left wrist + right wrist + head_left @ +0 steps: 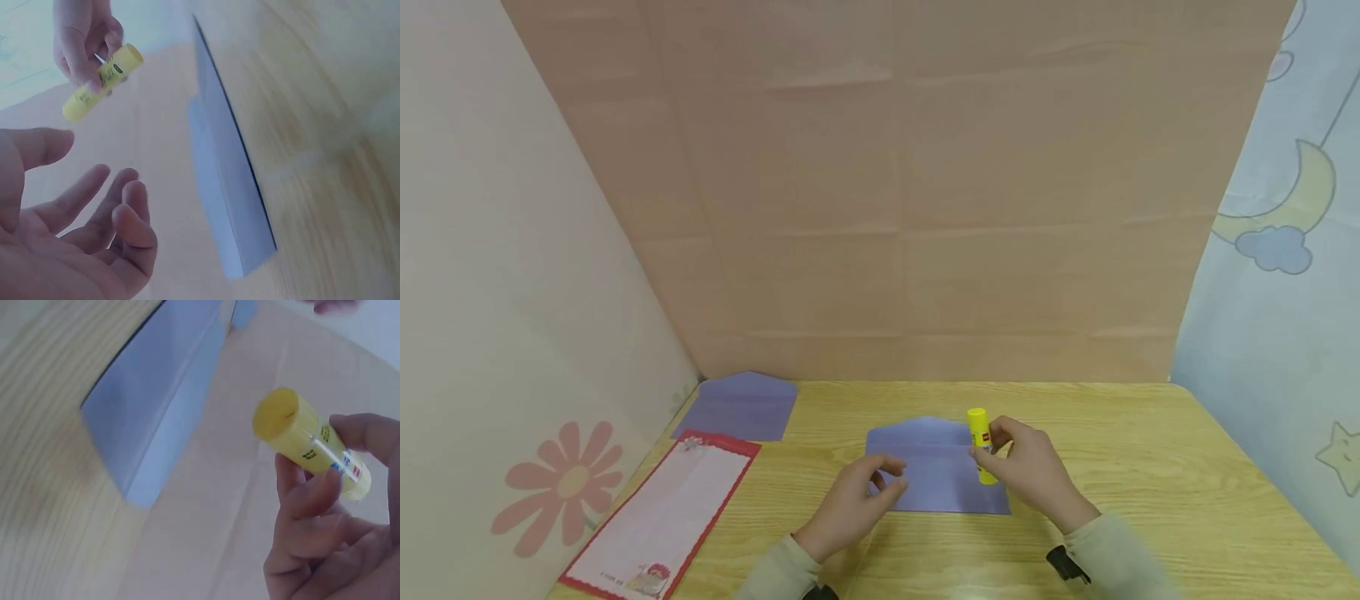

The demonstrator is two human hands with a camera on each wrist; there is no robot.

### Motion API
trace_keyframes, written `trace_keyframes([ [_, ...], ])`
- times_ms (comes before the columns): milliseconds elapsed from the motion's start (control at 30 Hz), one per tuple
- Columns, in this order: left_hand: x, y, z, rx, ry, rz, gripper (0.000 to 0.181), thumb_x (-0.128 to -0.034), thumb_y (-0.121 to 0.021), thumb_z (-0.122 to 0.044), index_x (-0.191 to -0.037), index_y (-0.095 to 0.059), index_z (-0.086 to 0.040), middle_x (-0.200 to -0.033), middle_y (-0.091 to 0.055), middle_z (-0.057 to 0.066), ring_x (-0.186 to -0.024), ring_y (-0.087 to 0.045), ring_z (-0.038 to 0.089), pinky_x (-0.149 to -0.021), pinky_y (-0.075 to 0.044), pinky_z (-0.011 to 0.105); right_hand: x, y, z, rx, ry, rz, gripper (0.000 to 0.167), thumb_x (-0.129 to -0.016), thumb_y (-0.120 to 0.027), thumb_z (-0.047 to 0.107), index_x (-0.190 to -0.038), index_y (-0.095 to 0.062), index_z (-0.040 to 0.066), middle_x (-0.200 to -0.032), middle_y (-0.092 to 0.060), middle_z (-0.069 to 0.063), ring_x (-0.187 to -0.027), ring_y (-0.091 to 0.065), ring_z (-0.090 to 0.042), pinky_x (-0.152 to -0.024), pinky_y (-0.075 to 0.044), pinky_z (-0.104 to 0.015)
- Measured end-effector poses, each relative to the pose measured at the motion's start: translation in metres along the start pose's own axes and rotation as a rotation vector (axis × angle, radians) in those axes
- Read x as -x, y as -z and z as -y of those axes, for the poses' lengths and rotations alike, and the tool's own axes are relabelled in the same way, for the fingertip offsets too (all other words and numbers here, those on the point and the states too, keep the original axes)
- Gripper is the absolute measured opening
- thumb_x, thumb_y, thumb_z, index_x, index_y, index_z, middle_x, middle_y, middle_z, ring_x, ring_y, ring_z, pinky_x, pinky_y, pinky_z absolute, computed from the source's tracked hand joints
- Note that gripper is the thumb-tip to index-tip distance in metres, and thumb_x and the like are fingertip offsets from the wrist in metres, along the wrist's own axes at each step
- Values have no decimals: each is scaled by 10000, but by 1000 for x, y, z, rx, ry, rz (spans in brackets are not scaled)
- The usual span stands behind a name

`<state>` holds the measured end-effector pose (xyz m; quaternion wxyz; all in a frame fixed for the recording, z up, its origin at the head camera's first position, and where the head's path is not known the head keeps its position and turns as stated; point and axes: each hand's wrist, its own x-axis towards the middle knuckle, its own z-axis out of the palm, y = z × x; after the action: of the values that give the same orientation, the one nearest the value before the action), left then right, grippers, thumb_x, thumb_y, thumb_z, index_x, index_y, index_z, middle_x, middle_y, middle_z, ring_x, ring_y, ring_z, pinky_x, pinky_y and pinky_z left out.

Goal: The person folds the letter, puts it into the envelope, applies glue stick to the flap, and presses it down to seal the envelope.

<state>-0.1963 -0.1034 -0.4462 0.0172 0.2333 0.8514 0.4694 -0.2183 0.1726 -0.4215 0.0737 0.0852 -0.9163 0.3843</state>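
A yellow glue stick point(981, 442) is pinched upright between the thumb and fingers of my right hand point(1033, 468). It is held over the right side of a purple envelope point(925, 483), whose flap lies unfolded toward the back of the table. My left hand point(856, 500) hovers at the envelope's left side, fingers loosely bent with nothing between them. In the left wrist view, a gap parts that hand point(81, 231) from the glue stick point(106, 81). The right wrist view shows one round end of the glue stick point(312, 440) toward the camera.
A second purple envelope point(737, 412) lies at the table's back left. In front of it is a pink sheet with a red border point(662, 517). Pale printed walls stand left and right, with a brown paper backdrop point(895, 208) behind the wooden table point(1150, 500).
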Motion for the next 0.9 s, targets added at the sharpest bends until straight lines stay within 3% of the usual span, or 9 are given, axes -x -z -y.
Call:
trace_keyframes([
  [233, -7, -3, -14, 123, 33, 7, 347, -1030, -554, -383, -1293, -640, -173, -1170, -661, 12, -946, -614, 113, -797, -518, 284, 10, -17, 23, -131, 154, 179, 237, -890, -765, 345, -977, -688, 138, -840, -639, 54, -558, -506, -107, -490, -461, -259],
  [367, -8, -3, -18, 224, 26, 46, 328, -1041, -536, -362, -1281, -645, -166, -1159, -642, 45, -948, -631, 229, -767, -546, 356, 14, -24, 33, -204, 248, 318, 208, -925, -720, 363, -997, -709, 169, -843, -644, 55, -508, -452, -54, -445, -418, -245],
  [500, -9, -3, -18, 350, 41, 66, 304, -1040, -545, -333, -1235, -666, -135, -1070, -624, 47, -879, -623, 256, -681, -526, 314, 15, -29, 38, -245, 294, 412, 198, -949, -691, 342, -1026, -725, 163, -860, -660, 60, -531, -455, -35, -468, -407, -223],
  [700, -7, -2, -15, 537, 86, 42, 332, -1011, -607, -294, -1276, -643, -98, -1049, -613, 25, -769, -516, 125, -623, -415, 223, 13, -33, 40, -261, 318, 440, 177, -960, -679, 334, -1006, -722, 169, -870, -663, 66, -570, -464, -22, -514, -416, -213],
  [900, -6, -1, -14, 597, 113, -5, 370, -991, -640, -284, -1265, -636, -35, -1002, -637, 11, -734, -474, 90, -616, -381, 208, 12, -35, 42, -233, 280, 422, 186, -954, -677, 385, -990, -712, 206, -871, -647, 68, -555, -436, -18, -498, -396, -213],
])
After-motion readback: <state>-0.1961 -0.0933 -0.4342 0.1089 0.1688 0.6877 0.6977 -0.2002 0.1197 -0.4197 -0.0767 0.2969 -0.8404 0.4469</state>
